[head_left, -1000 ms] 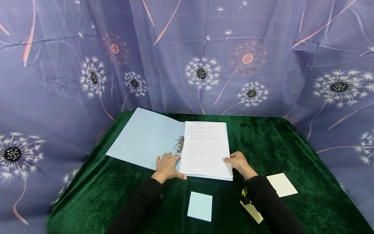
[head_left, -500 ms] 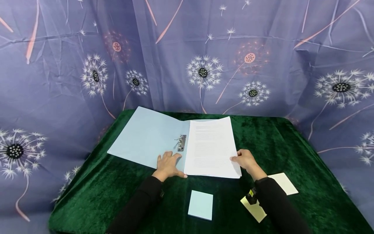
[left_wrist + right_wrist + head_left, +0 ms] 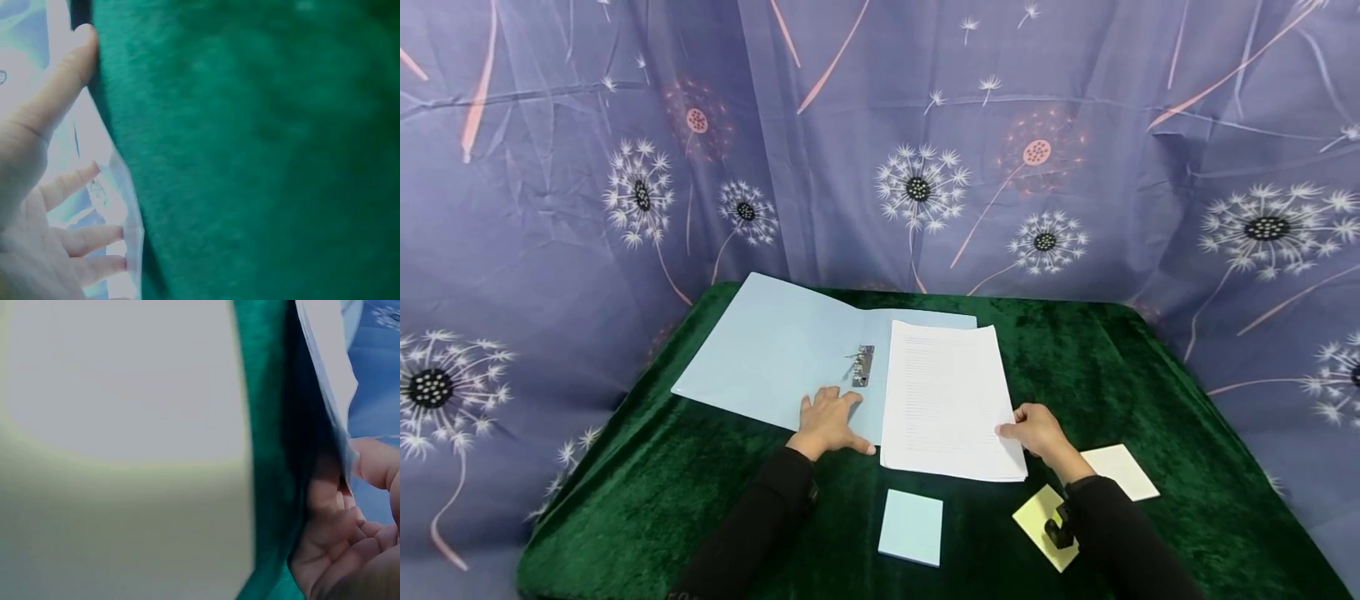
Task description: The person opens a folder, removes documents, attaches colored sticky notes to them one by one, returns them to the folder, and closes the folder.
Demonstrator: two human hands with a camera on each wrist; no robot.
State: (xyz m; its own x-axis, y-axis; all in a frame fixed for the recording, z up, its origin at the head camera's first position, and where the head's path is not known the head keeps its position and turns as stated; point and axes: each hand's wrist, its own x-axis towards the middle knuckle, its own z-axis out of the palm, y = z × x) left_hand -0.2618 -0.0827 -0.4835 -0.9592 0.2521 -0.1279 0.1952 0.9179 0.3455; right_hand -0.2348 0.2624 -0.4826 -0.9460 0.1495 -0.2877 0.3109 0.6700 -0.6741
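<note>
A light blue lever arch file [image 3: 767, 350] lies spread out on the table, its metal clip mechanism [image 3: 862, 367] bare of paper. My left hand [image 3: 826, 423] rests with fingers spread on the file's near edge beside the spine; in the left wrist view its fingers [image 3: 94, 240] lie straight over that edge. With thumb and fingers, my right hand [image 3: 1036, 432] pinches the right edge of a stack of printed sheets [image 3: 951, 400]. The stack overlaps the file's right cover, its near end reaching past the cover. In the right wrist view the sheets [image 3: 325, 369] hang between thumb and fingers.
A light blue paper pad [image 3: 912, 527] lies near the front of the green-covered table [image 3: 640, 475]. Under the right forearm is a yellow pad [image 3: 1036, 518], partly hidden, with a cream pad [image 3: 1123, 471] farther right. A patterned curtain [image 3: 850, 208] encloses the back and sides.
The stack of sheets has come off the clip, shifting right and then toward me in my right hand. More of the file's right cover now shows. My left hand has stayed in place.
</note>
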